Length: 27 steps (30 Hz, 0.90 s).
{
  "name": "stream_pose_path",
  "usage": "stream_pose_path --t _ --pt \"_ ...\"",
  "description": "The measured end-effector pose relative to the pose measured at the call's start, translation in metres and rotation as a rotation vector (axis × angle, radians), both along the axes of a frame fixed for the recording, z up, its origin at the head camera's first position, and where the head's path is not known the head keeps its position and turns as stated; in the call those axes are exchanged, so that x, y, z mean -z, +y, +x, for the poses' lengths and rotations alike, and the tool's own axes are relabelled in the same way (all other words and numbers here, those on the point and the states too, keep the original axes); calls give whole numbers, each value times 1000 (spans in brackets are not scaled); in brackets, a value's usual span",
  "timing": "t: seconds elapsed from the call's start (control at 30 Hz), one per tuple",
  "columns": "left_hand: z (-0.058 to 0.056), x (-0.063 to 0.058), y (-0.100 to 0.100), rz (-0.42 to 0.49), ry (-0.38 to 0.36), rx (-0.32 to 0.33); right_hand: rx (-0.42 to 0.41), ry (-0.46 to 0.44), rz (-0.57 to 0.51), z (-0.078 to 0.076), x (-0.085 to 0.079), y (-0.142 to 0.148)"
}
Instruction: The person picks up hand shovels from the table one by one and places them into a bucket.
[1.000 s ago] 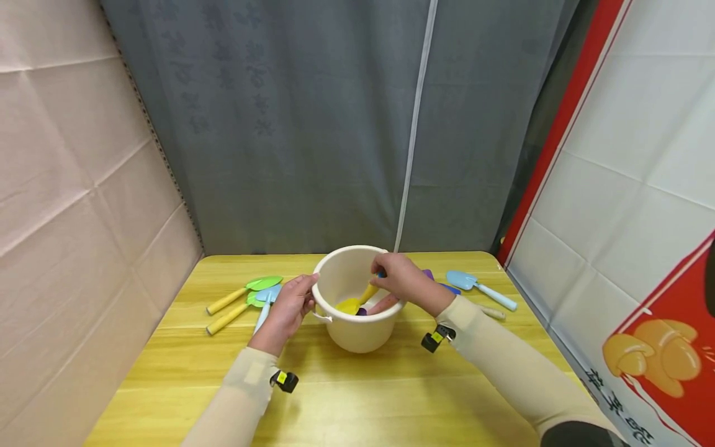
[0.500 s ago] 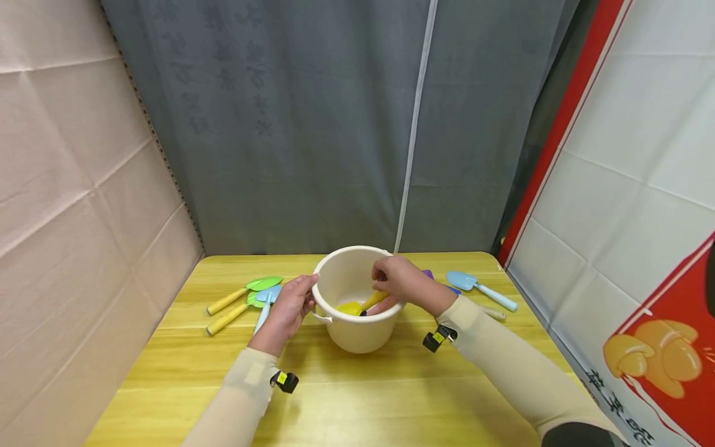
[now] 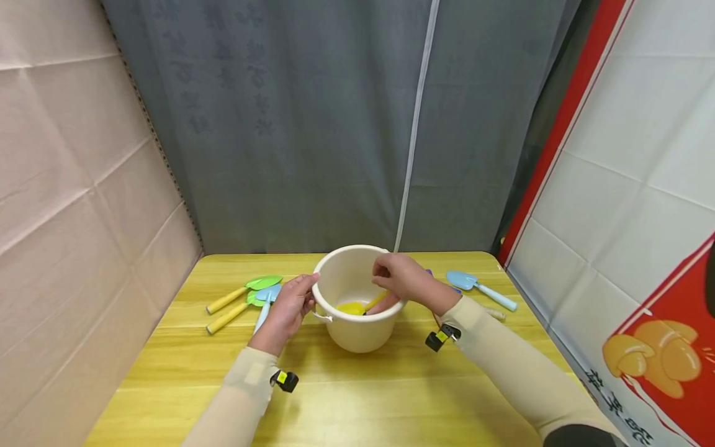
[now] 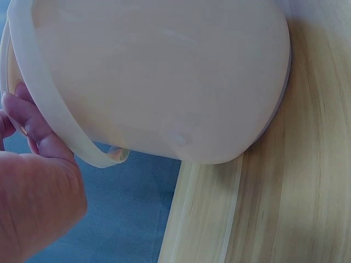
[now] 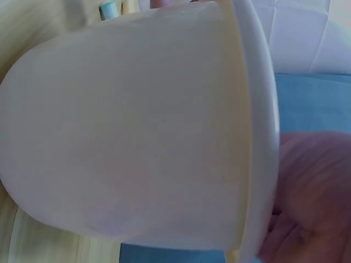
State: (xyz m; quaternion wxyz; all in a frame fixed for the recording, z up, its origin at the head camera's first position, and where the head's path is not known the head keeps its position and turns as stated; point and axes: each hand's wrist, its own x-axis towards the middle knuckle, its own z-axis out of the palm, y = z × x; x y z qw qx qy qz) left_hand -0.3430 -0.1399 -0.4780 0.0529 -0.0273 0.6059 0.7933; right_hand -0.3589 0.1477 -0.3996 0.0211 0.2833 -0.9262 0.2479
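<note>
A cream plastic bucket (image 3: pixel 360 335) stands upright on the table in the head view. My left hand (image 3: pixel 290 304) grips its rim on the left; the left wrist view shows fingers (image 4: pixel 38 123) at that rim beside the bucket's handle joint. Over the right rim reaches my right hand (image 3: pixel 404 276), its fingers curled above the inside. They hold the upper handle of a yellow hand trowel (image 3: pixel 350 308), whose blade lies low in the bucket. A pinkish handle (image 3: pixel 384 303) leans on the near right inner wall, under the hand. The bucket wall hides the right fingertips in the right wrist view.
Left of the bucket lie two green trowels with yellow handles (image 3: pixel 226 318) and a light blue trowel (image 3: pixel 269 293). On the right are another light blue trowel (image 3: pixel 462 280) and a beige handle (image 3: pixel 494 313); purple pieces are partly behind the right arm. A grey curtain (image 3: pixel 301 136) hangs behind the table.
The right hand and yellow trowel have shifted slightly, and the trowel's blue handle end has gone out of sight behind the fingers. The left hand and bucket stay put.
</note>
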Motion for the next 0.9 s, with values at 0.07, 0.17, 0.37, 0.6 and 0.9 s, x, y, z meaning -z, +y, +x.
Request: stream_pose_path --t 0.07,0.17,0.37,0.6,0.9 --pt "0 0 0 -6 0 1 -2 20 -39 -1 0 5" --pt "0 0 0 -7 0 0 16 34 -92 -1 -1 11" --pt "1 -2 0 0 -5 -4 53 45 -159 1 -2 23" --pt "1 -2 1 8 -2 -5 97 55 -251 5 -4 38" --pt "-1 -1 1 1 0 -2 222 9 -310 6 -1 74"
